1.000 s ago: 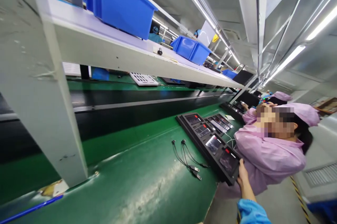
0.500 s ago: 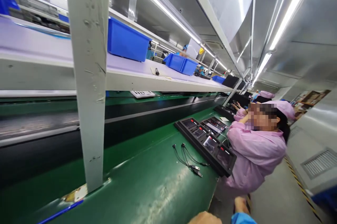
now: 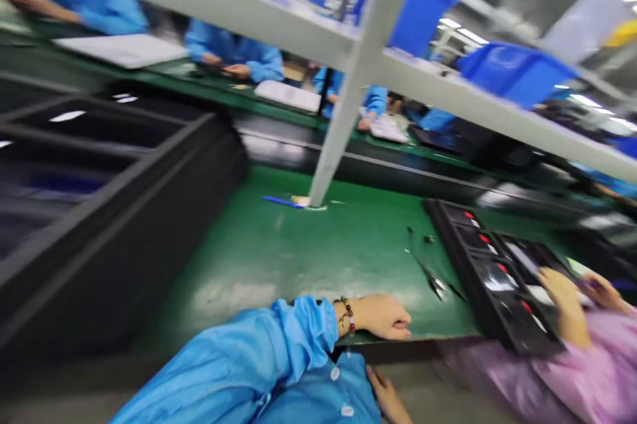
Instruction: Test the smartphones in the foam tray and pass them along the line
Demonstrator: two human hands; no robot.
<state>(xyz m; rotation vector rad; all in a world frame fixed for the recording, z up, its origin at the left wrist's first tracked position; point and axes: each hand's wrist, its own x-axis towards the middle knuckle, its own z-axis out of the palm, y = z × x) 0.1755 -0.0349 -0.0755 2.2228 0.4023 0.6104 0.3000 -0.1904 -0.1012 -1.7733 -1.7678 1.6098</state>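
My left hand [image 3: 385,318] rests at the front edge of the green bench top [image 3: 308,251], fingers curled into a loose fist with nothing visible in them. A beaded bracelet [image 3: 350,315] circles that wrist, below a blue sleeve. Lower down, beneath the bench edge and close to my body, part of my right hand [image 3: 388,394] shows; its fingers cannot be made out. Short black cables with metal plugs [image 3: 435,283] lie on the bench beyond my left hand, apart from it. A blue pen-like stick [image 3: 283,201] lies by the foot of the white post.
A large black compartmented tray [image 3: 194,165] fills the left side. To the right is a black tray of phone-like devices [image 3: 448,245], with a co-worker's hand [image 3: 562,291] over it. The white post [image 3: 348,99] carries a shelf with blue bins [image 3: 517,72]. Co-workers in blue sit across.
My view has swung left and down, bringing the left black tray and people opposite into sight. More of my left arm now shows on the bench edge. The pink-sleeved co-worker's hands are now over the tray.
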